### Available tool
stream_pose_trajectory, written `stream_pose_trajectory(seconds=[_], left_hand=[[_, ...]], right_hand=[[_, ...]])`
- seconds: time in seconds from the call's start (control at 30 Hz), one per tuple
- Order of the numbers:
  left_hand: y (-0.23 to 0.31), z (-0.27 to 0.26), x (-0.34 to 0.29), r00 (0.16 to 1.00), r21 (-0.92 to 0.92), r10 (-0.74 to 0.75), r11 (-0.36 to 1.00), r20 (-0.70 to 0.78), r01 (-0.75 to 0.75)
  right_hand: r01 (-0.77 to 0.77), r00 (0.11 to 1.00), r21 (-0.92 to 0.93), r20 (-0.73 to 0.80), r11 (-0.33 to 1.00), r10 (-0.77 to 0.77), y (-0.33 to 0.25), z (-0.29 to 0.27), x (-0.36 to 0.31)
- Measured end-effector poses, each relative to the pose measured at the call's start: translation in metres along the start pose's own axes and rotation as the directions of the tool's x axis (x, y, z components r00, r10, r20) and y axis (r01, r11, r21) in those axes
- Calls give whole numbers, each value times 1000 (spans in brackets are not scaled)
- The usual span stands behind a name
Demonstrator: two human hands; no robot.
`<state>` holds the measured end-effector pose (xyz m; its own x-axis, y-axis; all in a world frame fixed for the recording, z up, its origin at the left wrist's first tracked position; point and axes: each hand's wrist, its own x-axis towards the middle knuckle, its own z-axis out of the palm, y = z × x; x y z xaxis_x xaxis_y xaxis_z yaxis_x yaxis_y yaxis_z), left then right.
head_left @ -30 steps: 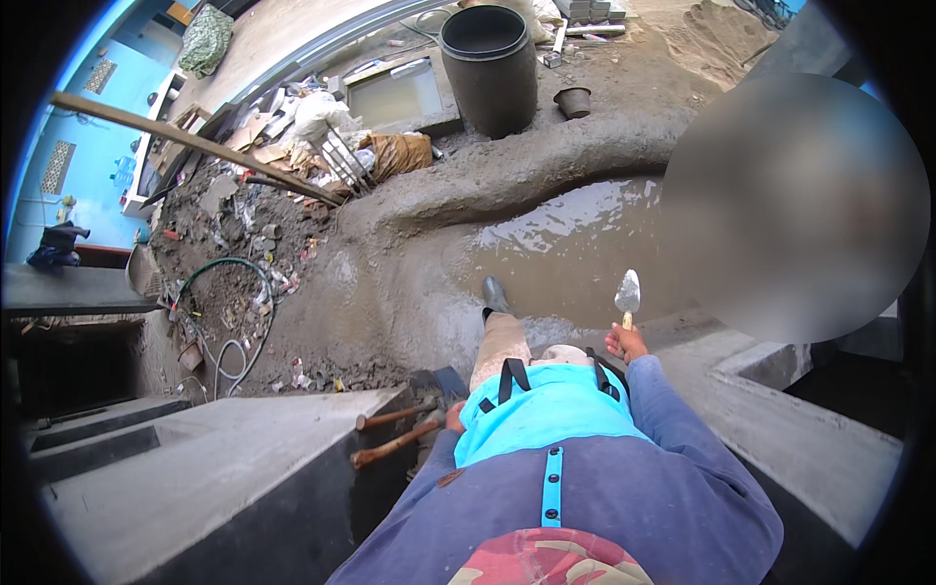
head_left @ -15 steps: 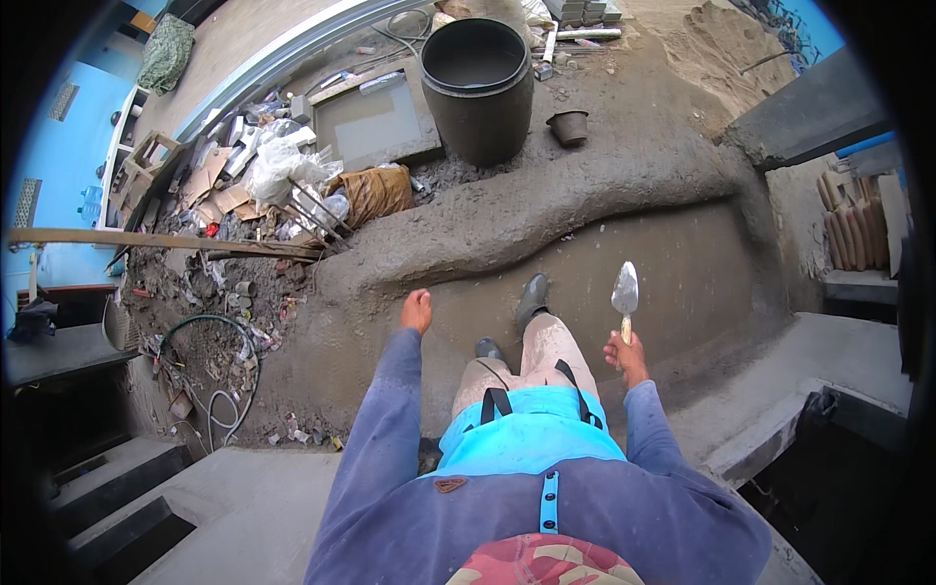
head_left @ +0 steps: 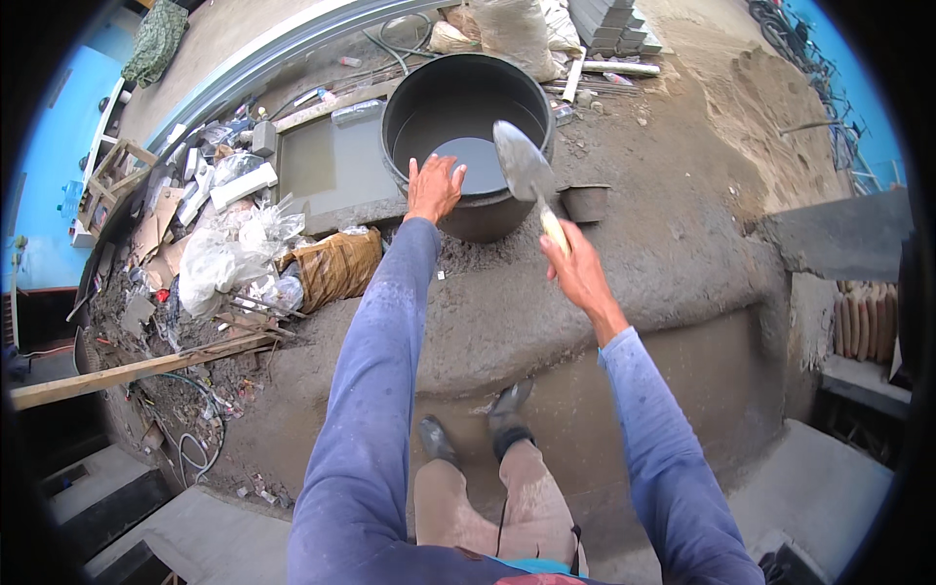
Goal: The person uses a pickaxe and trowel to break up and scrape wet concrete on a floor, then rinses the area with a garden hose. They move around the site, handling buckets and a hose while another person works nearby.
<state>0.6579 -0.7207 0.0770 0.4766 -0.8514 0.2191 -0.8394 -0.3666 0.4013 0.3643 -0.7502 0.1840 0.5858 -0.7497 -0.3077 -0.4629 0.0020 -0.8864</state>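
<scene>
My left hand is open with fingers spread, over the near rim of a large dark barrel; whether it touches the rim I cannot tell. Water stands inside the barrel. In my right hand is a pointing trowel, gripped by its pale handle. Its grey blade points up and away, in front of the barrel's right side. A small dark bucket sits on the ground just beyond my right hand. My boots stand on the wet grey floor below.
A raised ridge of wet mortar curves between my boots and the barrel. Left of the barrel lie a shallow water-filled trough, a brown sack and rubble with white plastic bags. A wooden plank juts in. Sand lies far right.
Both hands have moved forward to the barrel, the right carrying the trowel along. My left hand's fingers have spread. The view has tilted forward, so the barrel looks nearer.
</scene>
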Motion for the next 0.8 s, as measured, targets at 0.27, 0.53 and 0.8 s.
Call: stream_pose_trajectory(seconds=[0.27,0.53,0.8], left_hand=[[-31,57,34,951,100,-256,965,174,242],[-47,67,40,972,57,-215,976,90,210],[-51,67,42,954,2,-257,966,153,260]], right_hand=[[206,977,-752,199,626,-82,10,82,338],[428,813,-868,492,253,312,119,175,470],[519,811,-852,514,61,278,156,200,497]])
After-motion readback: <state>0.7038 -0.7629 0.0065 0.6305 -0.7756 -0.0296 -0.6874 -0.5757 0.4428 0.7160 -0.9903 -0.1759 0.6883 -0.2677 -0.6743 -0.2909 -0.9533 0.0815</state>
